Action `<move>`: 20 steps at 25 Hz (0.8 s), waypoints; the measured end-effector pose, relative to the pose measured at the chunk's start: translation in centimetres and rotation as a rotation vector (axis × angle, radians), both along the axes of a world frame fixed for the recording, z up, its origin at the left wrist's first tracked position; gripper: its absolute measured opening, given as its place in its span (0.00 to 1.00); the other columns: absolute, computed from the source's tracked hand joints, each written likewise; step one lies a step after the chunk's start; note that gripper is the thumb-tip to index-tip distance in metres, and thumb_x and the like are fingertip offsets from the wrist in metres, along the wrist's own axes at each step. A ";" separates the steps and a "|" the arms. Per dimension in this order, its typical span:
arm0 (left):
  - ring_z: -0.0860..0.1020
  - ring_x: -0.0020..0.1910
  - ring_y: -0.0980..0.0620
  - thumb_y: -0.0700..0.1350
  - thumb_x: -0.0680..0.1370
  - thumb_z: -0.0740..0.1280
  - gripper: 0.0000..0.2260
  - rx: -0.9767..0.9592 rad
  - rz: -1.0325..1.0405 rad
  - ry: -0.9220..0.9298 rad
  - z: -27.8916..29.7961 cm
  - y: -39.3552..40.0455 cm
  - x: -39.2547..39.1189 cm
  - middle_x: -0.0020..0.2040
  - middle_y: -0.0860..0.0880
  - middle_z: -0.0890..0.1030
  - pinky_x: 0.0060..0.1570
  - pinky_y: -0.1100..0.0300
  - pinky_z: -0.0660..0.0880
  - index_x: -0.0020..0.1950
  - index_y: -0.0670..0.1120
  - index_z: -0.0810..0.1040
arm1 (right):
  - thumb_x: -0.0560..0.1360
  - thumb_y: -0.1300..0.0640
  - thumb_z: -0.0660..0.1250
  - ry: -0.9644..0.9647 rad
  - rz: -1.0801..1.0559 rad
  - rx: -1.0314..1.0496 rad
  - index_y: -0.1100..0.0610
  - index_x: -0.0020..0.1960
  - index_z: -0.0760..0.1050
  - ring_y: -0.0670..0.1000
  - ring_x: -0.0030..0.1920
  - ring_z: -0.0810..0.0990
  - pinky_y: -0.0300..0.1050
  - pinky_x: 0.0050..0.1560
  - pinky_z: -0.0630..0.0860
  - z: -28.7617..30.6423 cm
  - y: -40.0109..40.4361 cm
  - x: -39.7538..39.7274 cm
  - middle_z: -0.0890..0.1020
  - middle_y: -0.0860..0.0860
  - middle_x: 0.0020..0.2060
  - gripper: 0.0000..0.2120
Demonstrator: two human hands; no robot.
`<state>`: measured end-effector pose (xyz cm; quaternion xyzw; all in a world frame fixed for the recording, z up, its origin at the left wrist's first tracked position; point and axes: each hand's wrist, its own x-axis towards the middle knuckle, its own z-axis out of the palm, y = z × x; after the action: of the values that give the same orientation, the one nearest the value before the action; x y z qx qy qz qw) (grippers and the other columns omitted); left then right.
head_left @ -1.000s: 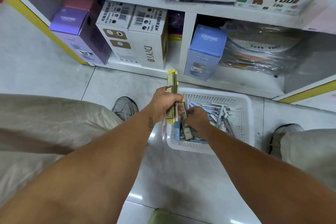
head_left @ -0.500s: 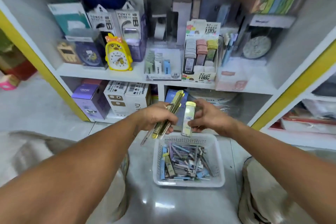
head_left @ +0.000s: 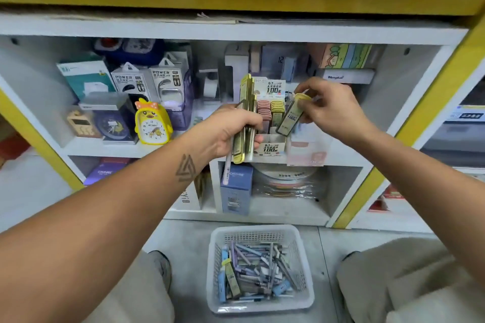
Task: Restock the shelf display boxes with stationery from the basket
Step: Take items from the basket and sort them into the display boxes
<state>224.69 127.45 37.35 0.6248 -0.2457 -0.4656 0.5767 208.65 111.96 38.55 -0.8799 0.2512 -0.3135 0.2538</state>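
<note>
My left hand (head_left: 231, 131) grips a bundle of yellow-capped lead tubes (head_left: 246, 102) upright, just left of the display box (head_left: 273, 148) on the middle shelf. That box holds rows of pink and yellow-capped tubes and is marked 0.7 and 100. My right hand (head_left: 328, 105) pinches a single yellow-capped lead tube (head_left: 290, 118), tilted, its lower end over the right side of the box. The white basket (head_left: 215, 270) stands on the floor below, with several pens and tubes inside.
A yellow duck clock (head_left: 152, 123) and power bank packs (head_left: 131, 81) fill the shelf to the left. A pale pink box (head_left: 307, 155) sits right of the display box. Blue cartons (head_left: 236, 189) stand on the lower shelf. My knees flank the basket.
Both hands have risen from the basket to the middle shelf. The right hand has carried the single tube up to the display box; the left keeps its bundle beside it.
</note>
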 end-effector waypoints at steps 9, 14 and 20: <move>0.80 0.26 0.49 0.31 0.72 0.67 0.03 0.034 0.049 0.054 -0.2 -2.9 2.5 0.29 0.41 0.80 0.26 0.60 0.77 0.43 0.37 0.75 | 0.79 0.54 0.67 0.170 -0.045 -0.543 0.54 0.57 0.74 0.63 0.39 0.81 0.54 0.37 0.77 -3.2 -2.9 3.8 0.83 0.57 0.39 0.07; 0.80 0.25 0.49 0.31 0.72 0.67 0.03 0.061 0.032 0.062 -0.2 -3.2 3.1 0.30 0.41 0.80 0.27 0.59 0.78 0.42 0.37 0.76 | 0.80 0.55 0.65 0.238 -0.044 -0.578 0.55 0.57 0.75 0.64 0.39 0.80 0.54 0.37 0.76 -3.1 -3.0 5.4 0.84 0.57 0.40 0.07; 0.81 0.26 0.49 0.31 0.73 0.67 0.02 0.070 0.018 0.083 -0.2 -3.7 3.0 0.28 0.42 0.80 0.27 0.58 0.79 0.43 0.37 0.76 | 0.77 0.58 0.70 0.231 -0.007 -0.289 0.53 0.54 0.78 0.59 0.46 0.81 0.54 0.47 0.79 -2.4 -3.8 5.0 0.84 0.55 0.45 0.06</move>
<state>227.71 123.71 37.20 0.6269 -0.1993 -0.4942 0.5684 213.66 108.16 36.13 -0.9364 0.2342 -0.2442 0.0931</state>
